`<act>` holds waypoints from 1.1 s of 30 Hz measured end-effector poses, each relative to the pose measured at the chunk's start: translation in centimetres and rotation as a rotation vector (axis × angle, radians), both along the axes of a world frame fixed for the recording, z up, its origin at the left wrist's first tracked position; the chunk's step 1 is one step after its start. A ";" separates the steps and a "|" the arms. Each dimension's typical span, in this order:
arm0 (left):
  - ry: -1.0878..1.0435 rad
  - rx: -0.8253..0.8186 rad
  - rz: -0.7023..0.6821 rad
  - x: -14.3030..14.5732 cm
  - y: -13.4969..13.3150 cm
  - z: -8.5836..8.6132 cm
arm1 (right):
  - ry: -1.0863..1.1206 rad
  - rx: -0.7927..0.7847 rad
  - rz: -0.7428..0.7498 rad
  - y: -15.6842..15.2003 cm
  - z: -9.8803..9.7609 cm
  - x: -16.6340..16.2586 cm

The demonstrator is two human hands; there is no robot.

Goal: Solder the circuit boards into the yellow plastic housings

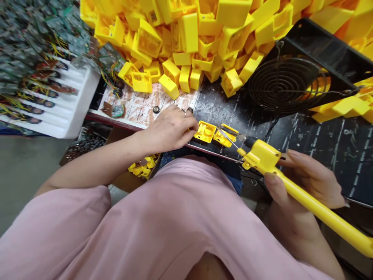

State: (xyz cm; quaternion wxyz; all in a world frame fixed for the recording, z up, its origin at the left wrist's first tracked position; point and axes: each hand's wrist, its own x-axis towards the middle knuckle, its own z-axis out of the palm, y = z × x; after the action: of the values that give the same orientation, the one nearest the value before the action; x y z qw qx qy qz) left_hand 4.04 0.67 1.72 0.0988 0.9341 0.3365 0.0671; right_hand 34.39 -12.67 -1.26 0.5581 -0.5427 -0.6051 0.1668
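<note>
My right hand [303, 182] is wrapped round a yellow soldering gun [264, 155], with its long handle running down to the right. The gun's thin metal tip and feed tube point left, over the right half of an opened yellow plastic case [205, 132]. Both halves of the case lie side by side, inner faces up, at the table's front edge. My left hand [171, 128], wearing a ring, has its fingers curled together at the case's left edge. A small dark round part [190, 110] shows just behind those fingers. Another round black part [156, 109] lies beyond the hand.
Yellow plastic housings [186, 35] are heaped across the back. A black fan [288, 81] with a wire grille stands at the right. At left, a white foam tray [78, 101] holds wired parts beside piled circuit boards [35, 31]. A small board [118, 110] lies nearer.
</note>
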 end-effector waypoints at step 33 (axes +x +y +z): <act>0.035 -0.111 0.094 2.8 2.7 0.7 | -0.449 0.054 0.284 2.5 3.3 0.1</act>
State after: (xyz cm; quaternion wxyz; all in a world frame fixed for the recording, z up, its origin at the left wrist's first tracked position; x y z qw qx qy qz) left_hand 6.87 3.37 2.40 0.1414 0.9113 0.3851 0.0366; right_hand 34.49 -10.18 2.04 0.3949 -0.4608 -0.7881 0.1026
